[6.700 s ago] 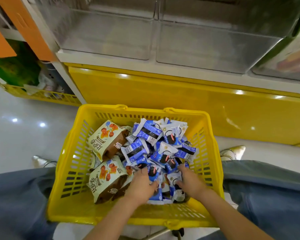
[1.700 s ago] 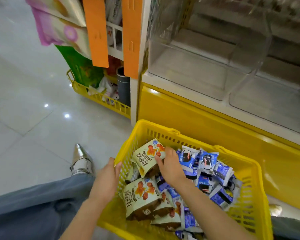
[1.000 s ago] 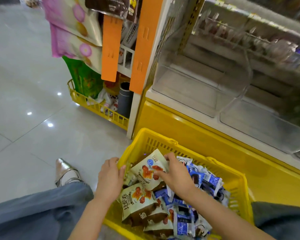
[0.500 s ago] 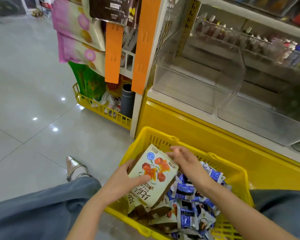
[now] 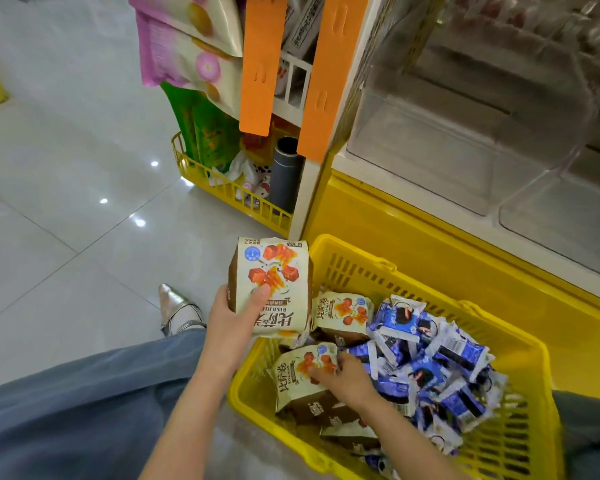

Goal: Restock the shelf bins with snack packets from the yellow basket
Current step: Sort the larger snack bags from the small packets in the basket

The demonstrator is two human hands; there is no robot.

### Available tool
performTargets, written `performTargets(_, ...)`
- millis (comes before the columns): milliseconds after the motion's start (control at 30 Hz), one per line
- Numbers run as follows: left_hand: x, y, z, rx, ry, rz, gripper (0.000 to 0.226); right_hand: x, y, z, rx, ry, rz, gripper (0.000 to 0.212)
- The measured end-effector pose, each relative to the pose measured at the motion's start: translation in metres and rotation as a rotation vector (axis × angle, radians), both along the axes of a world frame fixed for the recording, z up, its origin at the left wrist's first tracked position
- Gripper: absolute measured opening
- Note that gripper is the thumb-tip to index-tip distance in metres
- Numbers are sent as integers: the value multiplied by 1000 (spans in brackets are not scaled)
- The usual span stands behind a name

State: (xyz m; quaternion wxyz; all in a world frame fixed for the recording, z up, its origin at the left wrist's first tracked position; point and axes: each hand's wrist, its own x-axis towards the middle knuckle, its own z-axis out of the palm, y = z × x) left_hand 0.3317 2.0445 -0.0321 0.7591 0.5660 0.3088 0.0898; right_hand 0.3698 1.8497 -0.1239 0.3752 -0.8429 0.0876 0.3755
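Note:
The yellow basket [image 5: 350,268] sits on the floor in front of me. It holds cream-and-brown snack bags on its left side and several small blue packets [image 5: 430,362] on the right. My left hand [image 5: 232,327] grips one cream-and-brown snack bag [image 5: 274,282] upright above the basket's left rim. My right hand [image 5: 343,379] rests inside the basket with fingers on a second cream-and-brown bag [image 5: 298,372]. A third such bag [image 5: 343,313] lies just behind it. Clear shelf bins [image 5: 447,147] stand above the yellow base at the upper right.
A yellow shelf base [image 5: 430,251] runs behind the basket. Left of it hang orange strips [image 5: 262,64] and pink and green bags, over a low yellow wire rack [image 5: 229,188] holding a grey cylinder. My legs in blue trousers and a silver shoe [image 5: 177,306] flank the basket.
My left hand has lifted the cream-and-brown bag out of the basket and turned it upright. My right hand let go of it and dropped onto another bag in the basket.

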Motion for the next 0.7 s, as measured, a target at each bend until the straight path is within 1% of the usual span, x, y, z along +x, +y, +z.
performTargets(33, 1, 0, 0, -13, -4, 3, 21, 2, 0, 0, 5, 36, -21, 50)
performTargets(100, 3, -3, 0, -39, -3, -9, 21, 5, -4, 3, -33, 90, 24, 34)
performTargets(133, 3, -4, 0, -47, 1, -16, 21, 5, -7, 3, -45, 106, 47, 31)
performTargets(167, 4, -6, 0, -43, 7, -21, 22, 4, -10, 3, -45, 103, 53, 34)
performTargets(233, 5, -8, 0, -16, 26, -32, 25, 0, -15, 7, -12, 41, 57, 41)
performTargets(333, 5, -8, 1, -9, 33, -35, 24, -3, -23, 21, 21, -118, 114, 41)
performTargets(467, 4, -6, 3, -31, 11, 12, 22, 1, -35, 48, -92, -409, 320, 42)
performTargets(500, 4, -6, 4, -33, 12, 22, 21, 2, -35, 51, -121, -456, 361, 43)
performTargets(567, 4, -5, 5, -35, 10, 36, 20, -2, -27, 49, -129, -473, 446, 45)
performTargets(633, 4, -5, 6, -34, 6, 39, 20, -12, -14, 38, -103, -434, 518, 47)
performTargets(700, 4, -5, 6, -20, 11, 37, 20, -22, 4, 24, -140, -444, 579, 47)
